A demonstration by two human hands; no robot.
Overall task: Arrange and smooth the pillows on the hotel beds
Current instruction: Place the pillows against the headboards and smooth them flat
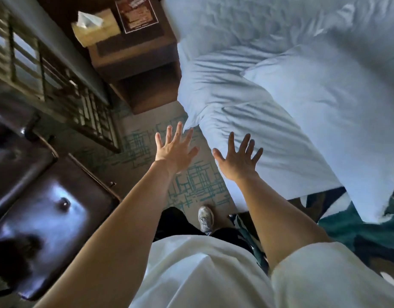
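Observation:
A white bed [280, 152] fills the right of the head view, its cover creased. One white pillow [218, 94] lies at the bed's near-left edge, its corner hanging toward the floor. A second, larger pillow [324, 90] rests to its right, and a third [225, 21] sits at the top by the nightstand. My left hand [175, 150] is spread open over the carpet, fingertips just short of the hanging pillow corner. My right hand [238, 157] is spread open too, over the bed's side edge. Neither hand holds anything.
A dark wooden nightstand [136, 63] with a tissue box [96, 25] and a card [136, 12] stands left of the bed. A dark glossy chair [40, 218] is at lower left. Patterned carpet [196, 187] runs between chair and bed; a window grille [36, 63] is at left.

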